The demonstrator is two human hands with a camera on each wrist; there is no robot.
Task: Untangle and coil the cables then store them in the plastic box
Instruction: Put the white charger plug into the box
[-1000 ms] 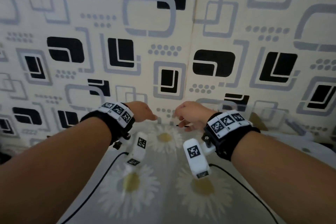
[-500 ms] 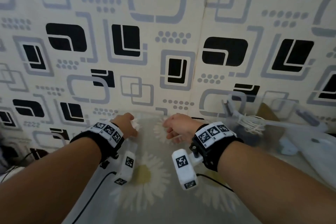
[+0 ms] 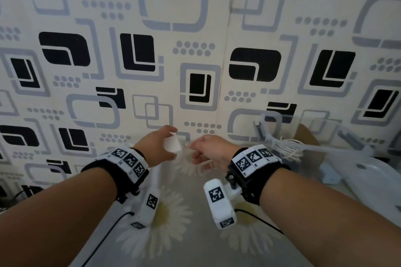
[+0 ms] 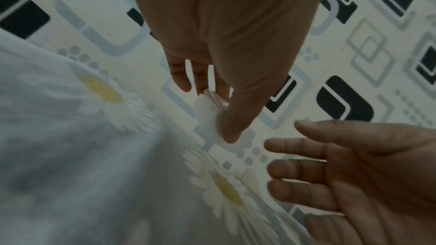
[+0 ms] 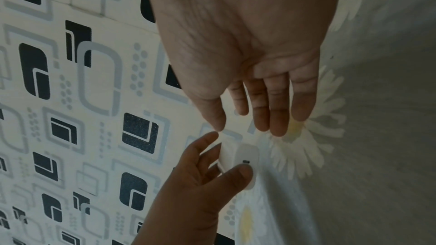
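A small white charger adapter (image 3: 173, 147) is pinched between the thumb and fingers of my left hand (image 3: 167, 142), just above the daisy-print tablecloth (image 3: 195, 245) by the wall. The left wrist view shows the adapter (image 4: 207, 116) under the thumb. In the right wrist view its port face (image 5: 245, 157) shows, with no cable seen plugged in. My right hand (image 3: 194, 154) hovers a short way to the right, fingers spread and holding nothing. The clear plastic box (image 3: 325, 128) stands at the right with coiled white cables (image 3: 286, 147) inside.
The patterned wall (image 3: 195, 60) rises directly behind the hands. A pale lid-like plastic piece (image 3: 377, 182) and a small light blue object (image 3: 329, 174) lie at the right by the box. Black leads (image 3: 104, 238) trail from the wrist cameras across the cloth.
The left hand now holds the white adapter, raised slightly off the cloth. The right hand has uncurled and opened. The view has shifted, bringing the box with cables into sight.
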